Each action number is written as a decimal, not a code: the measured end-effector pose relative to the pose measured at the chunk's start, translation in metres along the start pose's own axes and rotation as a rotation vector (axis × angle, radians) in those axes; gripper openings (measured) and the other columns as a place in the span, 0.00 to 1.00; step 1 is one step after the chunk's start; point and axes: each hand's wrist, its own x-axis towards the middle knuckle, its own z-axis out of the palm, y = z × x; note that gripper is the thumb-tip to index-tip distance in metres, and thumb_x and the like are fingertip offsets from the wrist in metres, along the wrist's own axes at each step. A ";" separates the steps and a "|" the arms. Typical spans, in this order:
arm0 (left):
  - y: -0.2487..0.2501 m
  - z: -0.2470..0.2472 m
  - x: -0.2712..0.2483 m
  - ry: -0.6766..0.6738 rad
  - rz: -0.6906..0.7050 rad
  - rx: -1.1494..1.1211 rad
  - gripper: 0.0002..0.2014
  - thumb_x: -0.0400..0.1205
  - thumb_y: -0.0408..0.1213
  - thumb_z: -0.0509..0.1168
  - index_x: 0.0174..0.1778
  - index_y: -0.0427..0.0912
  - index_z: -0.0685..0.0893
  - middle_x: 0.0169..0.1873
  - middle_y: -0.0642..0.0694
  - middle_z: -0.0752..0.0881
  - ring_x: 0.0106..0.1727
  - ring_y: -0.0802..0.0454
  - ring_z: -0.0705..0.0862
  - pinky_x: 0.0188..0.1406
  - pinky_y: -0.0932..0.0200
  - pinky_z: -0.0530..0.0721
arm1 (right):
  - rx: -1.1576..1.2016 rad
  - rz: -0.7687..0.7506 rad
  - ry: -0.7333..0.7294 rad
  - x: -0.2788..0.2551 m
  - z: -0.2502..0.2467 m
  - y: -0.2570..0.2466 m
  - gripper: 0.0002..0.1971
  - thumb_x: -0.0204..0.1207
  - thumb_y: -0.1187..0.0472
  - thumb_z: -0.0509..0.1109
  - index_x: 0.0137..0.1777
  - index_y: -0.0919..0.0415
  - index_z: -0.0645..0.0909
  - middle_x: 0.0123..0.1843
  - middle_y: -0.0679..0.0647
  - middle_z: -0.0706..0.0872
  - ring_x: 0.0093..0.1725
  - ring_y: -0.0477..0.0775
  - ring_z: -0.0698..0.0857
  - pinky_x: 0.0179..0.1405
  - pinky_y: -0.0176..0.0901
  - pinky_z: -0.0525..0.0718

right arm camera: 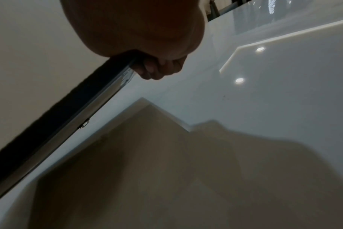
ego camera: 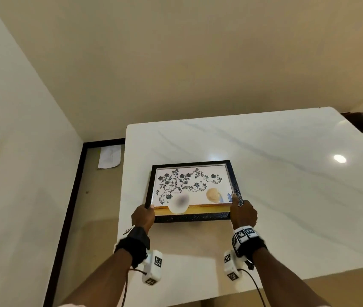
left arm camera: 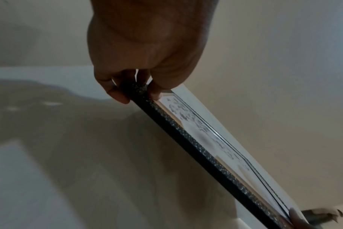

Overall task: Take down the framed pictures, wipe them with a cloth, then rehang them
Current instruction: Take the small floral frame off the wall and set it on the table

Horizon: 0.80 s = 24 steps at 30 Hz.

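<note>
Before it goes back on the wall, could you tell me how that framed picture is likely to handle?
The framed picture probably stays stiff: held only at its lower corners by the left hand and right hand, it shows no sag. Its front reflects like glass, so likely fragile. The thin edge in the left wrist view suggests modest weight.

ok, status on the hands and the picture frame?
Left hand and right hand each grip a lower corner of the black-framed floral picture. Frame held up against the glossy white wall panel. Nothing in the way.

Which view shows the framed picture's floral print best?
Head view: the framed picture faces the camera, held by both hands. The left wrist view shows it edge-on, the print only as a blurred sliver. The right wrist view shows just its dark edge.
</note>
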 end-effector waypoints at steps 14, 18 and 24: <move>0.019 0.069 -0.018 0.101 0.038 -0.014 0.15 0.81 0.33 0.70 0.63 0.35 0.86 0.56 0.34 0.88 0.59 0.35 0.84 0.54 0.58 0.77 | -0.101 -0.081 -0.078 0.084 0.002 0.032 0.22 0.86 0.47 0.60 0.62 0.69 0.74 0.58 0.73 0.85 0.58 0.73 0.83 0.53 0.56 0.77; 0.019 0.074 -0.012 0.118 0.064 0.031 0.16 0.78 0.33 0.72 0.62 0.36 0.87 0.55 0.33 0.89 0.57 0.34 0.86 0.57 0.50 0.82 | -0.235 -0.183 -0.109 0.095 0.006 0.038 0.17 0.85 0.56 0.63 0.61 0.73 0.76 0.58 0.75 0.83 0.59 0.73 0.81 0.57 0.57 0.74; 0.020 0.081 -0.010 0.104 0.145 0.065 0.18 0.77 0.30 0.73 0.64 0.36 0.87 0.53 0.32 0.89 0.55 0.34 0.87 0.54 0.53 0.81 | -0.338 -0.122 -0.145 0.115 -0.003 0.046 0.18 0.81 0.55 0.66 0.61 0.70 0.81 0.62 0.71 0.78 0.64 0.71 0.76 0.62 0.56 0.74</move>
